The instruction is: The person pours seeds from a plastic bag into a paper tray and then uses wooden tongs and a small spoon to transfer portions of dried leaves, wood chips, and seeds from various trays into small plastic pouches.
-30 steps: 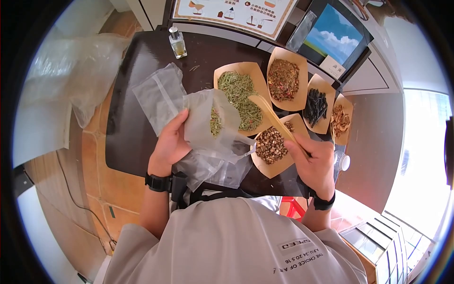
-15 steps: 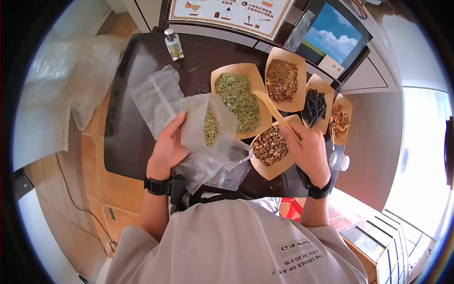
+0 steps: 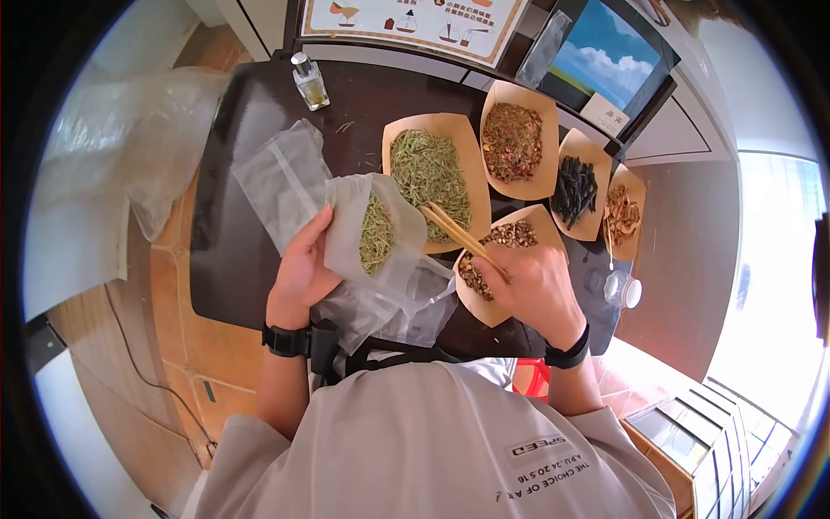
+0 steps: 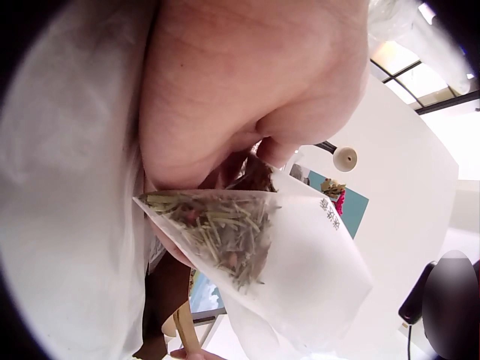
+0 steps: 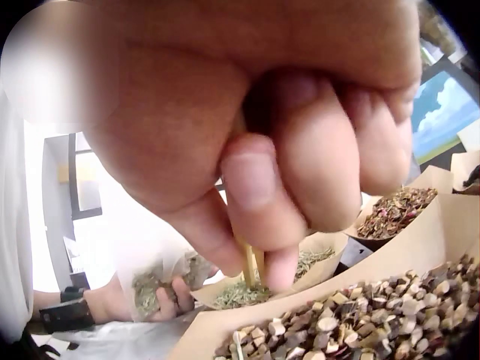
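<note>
In the head view the left hand (image 3: pixel 303 266) grips a translucent pouch (image 3: pixel 346 227) with green dried herb inside, its mouth facing right. The right hand (image 3: pixel 538 284) holds wooden tongs (image 3: pixel 460 230), whose tips lie at the near edge of the green herb (image 3: pixel 430 173) in a paper tray (image 3: pixel 477 164). Below that hand sits a tray of chopped brown pieces (image 3: pixel 513 233), partly covered by it. In the right wrist view curled fingers (image 5: pixel 315 157) pinch the tongs (image 5: pixel 249 264). The left wrist view shows the pouch (image 4: pixel 217 232) hanging with herb in one corner.
Further trays hold reddish mix (image 3: pixel 512 143), black strips (image 3: pixel 575 192) and brown slices (image 3: pixel 622 212). A glass bottle (image 3: pixel 310 82) stands at the back left, a small jar (image 3: pixel 622 290) at the right. Clear bags (image 3: pixel 281 177) lie beside and under the pouch.
The right hand has moved left and turned, bringing the tong tips down and left to the green herb's edge. The left hand and pouch have shifted slightly left.
</note>
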Motion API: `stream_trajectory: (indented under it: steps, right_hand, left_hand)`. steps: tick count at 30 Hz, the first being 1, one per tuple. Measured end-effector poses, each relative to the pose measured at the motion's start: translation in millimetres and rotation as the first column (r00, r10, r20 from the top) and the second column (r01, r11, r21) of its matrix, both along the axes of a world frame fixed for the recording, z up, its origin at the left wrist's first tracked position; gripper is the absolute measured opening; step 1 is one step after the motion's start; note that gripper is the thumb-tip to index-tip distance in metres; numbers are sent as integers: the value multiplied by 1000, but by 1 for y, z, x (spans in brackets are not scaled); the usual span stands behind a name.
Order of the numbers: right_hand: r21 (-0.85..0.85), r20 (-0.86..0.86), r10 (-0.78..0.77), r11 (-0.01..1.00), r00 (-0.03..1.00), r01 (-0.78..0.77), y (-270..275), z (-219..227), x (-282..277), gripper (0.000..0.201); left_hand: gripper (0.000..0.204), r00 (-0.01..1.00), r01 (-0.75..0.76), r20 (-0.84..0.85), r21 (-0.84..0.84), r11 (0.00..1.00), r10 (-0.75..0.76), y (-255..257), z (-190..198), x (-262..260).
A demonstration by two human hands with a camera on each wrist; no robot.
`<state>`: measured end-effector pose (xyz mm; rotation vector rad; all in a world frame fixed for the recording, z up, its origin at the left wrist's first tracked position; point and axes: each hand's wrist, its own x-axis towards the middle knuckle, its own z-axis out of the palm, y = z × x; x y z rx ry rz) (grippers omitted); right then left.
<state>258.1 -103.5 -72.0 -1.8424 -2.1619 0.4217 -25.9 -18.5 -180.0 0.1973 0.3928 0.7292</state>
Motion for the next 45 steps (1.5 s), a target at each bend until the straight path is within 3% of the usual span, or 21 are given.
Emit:
stream_trajectory:
  steps: [4,6,12,14,16,18,21,22,25,27,28,31,36,38,43,45]
  right_hand:
    - [44,54,38,998,998,-40,-2,-4,4,13]
    - [195,-78,-12,980,997,27,0,-3,9,18]
    - [166,-331,-114,970,937,177,-7,40,7,8]
    - [110,-307,-98,984,947,138,-9,54,0,9]
    - [107,-310,118,990,943,-89,-7,54,-10,10]
    - [35,-251,147,989,957,-143,-7,53,-13,11]
    - [-77,-406,-23,997,913,-9,6,59,-4,9]
    - [-168,-436,-163,981,885,98,10,58,1,11]
    - [-100,-377,-223,975,899,200,41,35,11,12]
    - [132,-208,-61,987,976,90,61,14,9,21]
    - [133,-208,-59,987,976,88,67,10,5,21]
    - [58,63,-31,998,998,28,73,9,-1,29]
    - [-78,56,21,997,998,-16,50,42,17,24]
    - [-150,-65,-99,985,993,88,41,46,24,22]
    - [-61,-16,-201,978,979,200,29,23,27,22]
    - [-231,-117,-196,959,974,165,24,22,24,21]
  left_hand:
    - [46,1000,-6,3,-29,1000,6,1,6,2]
    - [45,999,-41,10,-74,996,42,0,9,4]
    - [45,1000,-21,-10,-81,997,20,1,4,4]
    - [44,1000,-19,0,-86,996,19,1,0,2]
    - [44,1000,-19,8,-91,996,20,1,-5,1]
    - [43,997,-2,79,-117,993,12,2,-6,0]
    - [43,999,-29,25,-116,993,32,2,-1,1]
    - [43,999,-33,27,-115,993,37,1,0,2]
    - [43,999,-53,-5,-124,991,52,2,1,2]
    - [44,999,-54,3,-113,992,54,2,1,2]
    - [44,998,-56,3,-112,992,57,1,1,2]
    - [44,998,-59,6,-95,994,60,2,1,1]
    - [44,999,-47,-4,-107,993,47,1,4,2]
    - [44,999,-35,16,-103,994,37,2,6,2]
    - [44,998,-50,28,-101,994,53,2,4,2]
    - [44,998,-49,44,-95,994,53,1,4,2]
